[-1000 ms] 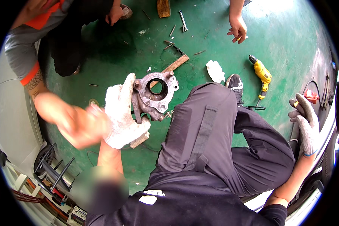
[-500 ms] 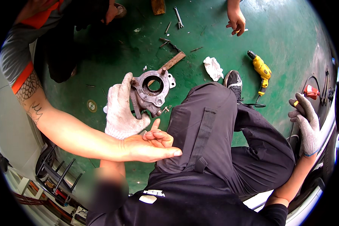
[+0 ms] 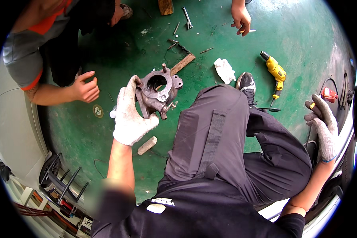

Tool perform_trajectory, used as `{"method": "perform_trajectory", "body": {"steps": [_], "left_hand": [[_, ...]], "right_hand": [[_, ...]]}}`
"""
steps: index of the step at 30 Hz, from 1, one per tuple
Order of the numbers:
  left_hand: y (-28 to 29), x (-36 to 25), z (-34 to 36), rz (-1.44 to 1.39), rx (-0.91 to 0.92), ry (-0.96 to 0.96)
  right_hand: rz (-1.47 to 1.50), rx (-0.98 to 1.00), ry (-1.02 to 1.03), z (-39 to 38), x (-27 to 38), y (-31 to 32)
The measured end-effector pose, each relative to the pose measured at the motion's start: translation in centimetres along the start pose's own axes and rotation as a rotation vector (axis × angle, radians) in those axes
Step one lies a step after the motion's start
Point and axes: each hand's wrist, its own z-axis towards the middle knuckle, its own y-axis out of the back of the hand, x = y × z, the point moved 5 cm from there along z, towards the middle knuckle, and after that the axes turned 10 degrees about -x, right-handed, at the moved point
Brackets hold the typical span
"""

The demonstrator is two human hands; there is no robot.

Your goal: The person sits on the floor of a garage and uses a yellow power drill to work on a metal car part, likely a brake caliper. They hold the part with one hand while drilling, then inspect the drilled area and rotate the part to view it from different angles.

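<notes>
My gloved left hand [image 3: 129, 123] grips a grey cast metal housing [image 3: 159, 95] by its left side, thumb under its lower edge. The housing has a round bore, a flange, upright studs and a small bolt at its lower right. It is held above the green floor, bore tilted up. My gloved right hand [image 3: 325, 131] rests off at the right beside my knee. Between its fingers sits a small yellow-orange stub [image 3: 312, 106], like a cigarette's filter end; the rest of it is hidden.
Another person's closed hand [image 3: 86, 89] is left of the housing. A second person's hand [image 3: 242, 20] holds a cigarette. On the floor lie a yellow drill [image 3: 277, 73], crumpled white paper [image 3: 225, 71], a hammer [image 3: 183, 63], a wrench [image 3: 187, 18], a disc [image 3: 98, 111] and a block [image 3: 147, 145].
The other person's arm has drawn back up and left from across my left wrist, uncovering the block. My left hand has tilted the housing, raising it slightly. My right hand has barely moved.
</notes>
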Motion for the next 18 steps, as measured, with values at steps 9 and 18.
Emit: {"method": "perform_trajectory", "body": {"steps": [9, 18], "left_hand": [[-1.0, 2.0, -1.0, -0.352, 0.015, 0.212], [-0.7, 0.9, -3.2, -1.332, 0.044, 0.618]], "right_hand": [[-0.002, 0.003, -0.004, 0.0, 0.1, -0.2], [-0.014, 0.015, 0.038, -0.3, 0.4, -0.4]]}}
